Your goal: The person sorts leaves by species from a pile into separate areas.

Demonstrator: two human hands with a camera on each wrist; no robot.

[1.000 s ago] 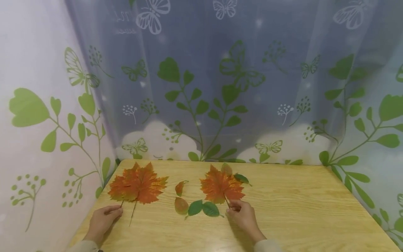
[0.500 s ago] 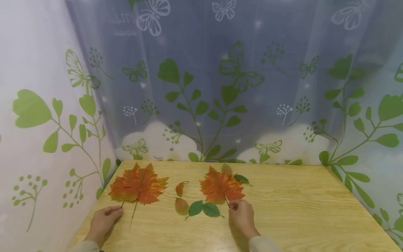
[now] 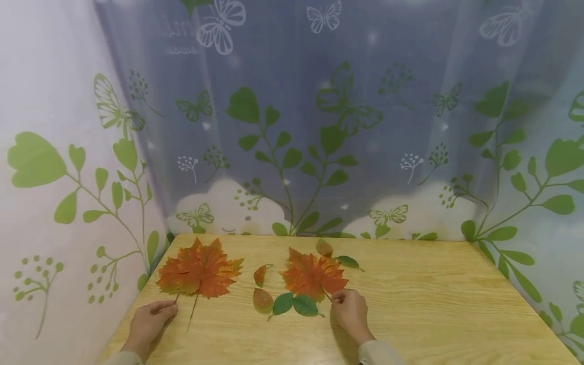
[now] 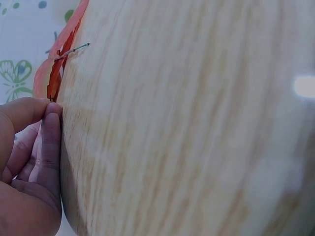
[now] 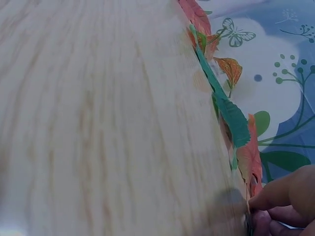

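My left hand [image 3: 151, 323] pinches the thin stem of an orange maple leaf [image 3: 173, 276] at the table's left. A second maple leaf [image 3: 212, 268] overlaps it, its bare stem pointing toward me. In the left wrist view, thumb and fingertips [image 4: 51, 109] meet on the stem close to the wood. My right hand [image 3: 351, 314] pinches the stem of another orange maple leaf [image 3: 312, 274], which lies right of centre. Its lower edge reaches the two green leaves [image 3: 304, 305]. The right wrist view shows those fingers [image 5: 275, 196] only in part, at the corner.
Between the maple leaves lie a curled orange leaf [image 3: 260, 275] and a rounded brownish leaf [image 3: 262, 300]. Behind the right maple leaf are another brownish leaf [image 3: 324, 248] and a dark green leaf [image 3: 349, 261]. The wooden table [image 3: 433, 304] meets a patterned curtain [image 3: 292, 152] behind.
The maple leaf in my right hand has shifted left and slightly toward me, uncovering more of the small leaves behind it. My left hand stays nearly still, gripping its stem.
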